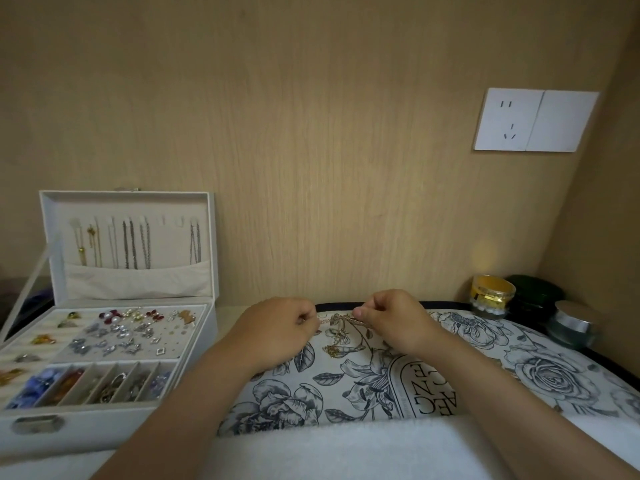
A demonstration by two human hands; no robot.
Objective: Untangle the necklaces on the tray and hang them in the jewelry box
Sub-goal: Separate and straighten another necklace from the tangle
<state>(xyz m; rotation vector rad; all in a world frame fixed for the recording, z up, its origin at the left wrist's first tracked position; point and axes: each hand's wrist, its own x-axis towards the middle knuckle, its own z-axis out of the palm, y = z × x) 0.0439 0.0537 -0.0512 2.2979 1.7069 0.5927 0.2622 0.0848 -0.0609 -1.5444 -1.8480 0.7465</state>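
A thin gold necklace (337, 319) is stretched between my two hands just above the floral-printed tray (540, 368). My left hand (277, 329) pinches one end of the chain with curled fingers. My right hand (394, 317) pinches the other end. More tangled gold chain with small pendants (335, 341) lies on the tray below them. The white jewelry box (114, 306) stands open at the left, with several necklaces hanging on hooks inside its raised lid (135, 244).
The box's lower trays hold earrings, rings and beads. Three jars, a yellow one (491, 294), a dark green one (535, 296) and a silver-lidded one (573, 322), stand at the back right. A wooden wall with a socket plate (535, 120) rises behind. A white towel (346, 448) lies in front.
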